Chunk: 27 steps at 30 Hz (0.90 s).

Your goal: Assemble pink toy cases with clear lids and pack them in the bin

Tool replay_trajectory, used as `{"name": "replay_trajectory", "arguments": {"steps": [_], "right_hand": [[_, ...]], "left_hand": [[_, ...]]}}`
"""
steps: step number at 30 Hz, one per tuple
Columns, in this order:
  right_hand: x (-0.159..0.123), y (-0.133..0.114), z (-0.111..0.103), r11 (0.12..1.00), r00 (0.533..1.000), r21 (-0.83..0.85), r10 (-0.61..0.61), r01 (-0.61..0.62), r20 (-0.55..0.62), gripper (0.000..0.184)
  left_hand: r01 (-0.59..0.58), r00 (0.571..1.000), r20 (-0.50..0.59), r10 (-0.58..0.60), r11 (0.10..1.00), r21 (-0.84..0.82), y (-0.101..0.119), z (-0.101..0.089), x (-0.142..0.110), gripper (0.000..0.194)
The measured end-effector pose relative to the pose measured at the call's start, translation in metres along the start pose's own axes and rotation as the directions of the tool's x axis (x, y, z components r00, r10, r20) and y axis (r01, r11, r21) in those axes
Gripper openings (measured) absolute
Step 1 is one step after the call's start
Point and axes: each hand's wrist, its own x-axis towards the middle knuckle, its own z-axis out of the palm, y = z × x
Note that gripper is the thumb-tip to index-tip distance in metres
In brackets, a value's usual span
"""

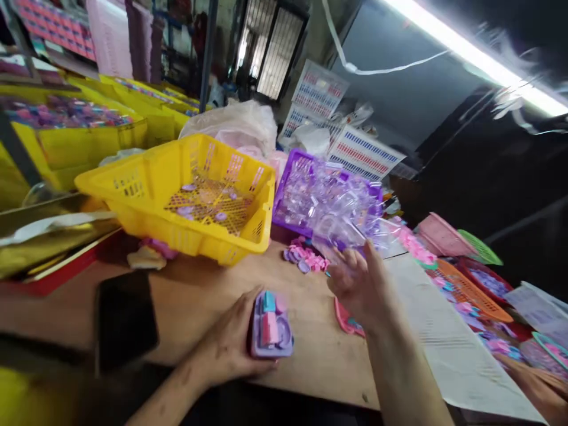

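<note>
My left hand (231,340) is wrapped around a small lavender plastic tray (280,352) just above the tabletop. Pink and blue blocks and a round lavender piece sit in its moulded hollows. Out in front, my right hand (361,284) has its fingers curled at a clear plastic cover (332,231), which it appears to grip; blur softens the fingertips. That cover is at the front edge of a purple basket (284,204) heaped with similar clear plastic pieces. Several small pink and lavender parts (306,257) lie loose below the basket.
A yellow basket (177,231) holding a few lavender pieces stands at centre left. A black phone-like slab (126,319) lies on the wooden table (199,278). Partly behind my right forearm is a red-pink tray (344,316). Coloured baskets (470,290) and another person's arm (536,381) are at right.
</note>
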Motion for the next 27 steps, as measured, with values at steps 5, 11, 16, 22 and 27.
{"name": "replay_trajectory", "arguments": {"steps": [5, 11, 16, 22, 27], "right_hand": [[-0.07, 0.094, -0.042, 0.986, 0.984, -0.072, 0.142, -0.15, -0.107, 0.059], [-0.071, 0.112, -0.056, 0.859, 0.993, -0.503, 0.048, -0.094, -0.103, 0.096], [-0.074, 0.111, -0.063, 0.693, 0.968, -0.684, -0.083, 0.228, 0.238, 0.067], [-0.068, 0.11, -0.067, 0.414, 0.735, -0.619, -0.235, 0.668, 0.636, 0.071], [-0.054, 0.11, -0.064, 0.275, 0.656, -0.596, -0.315, 0.755, 0.686, 0.089]], "left_hand": [[-0.074, 0.997, -0.001, 0.074, 0.996, 0.053, 0.011, -0.007, 0.005, 0.128], [-0.128, 0.992, 0.002, 0.128, 0.991, 0.045, 0.012, -0.006, 0.004, 0.128], [-0.106, 0.994, 0.015, 0.106, 0.994, 0.011, 0.015, -0.006, 0.004, 0.125], [-0.08, 0.996, 0.029, 0.079, 0.997, 0.015, 0.012, -0.009, 0.004, 0.132], [-0.011, 0.998, 0.066, 0.012, 1.0, -0.023, 0.015, -0.014, 0.004, 0.133]]}}
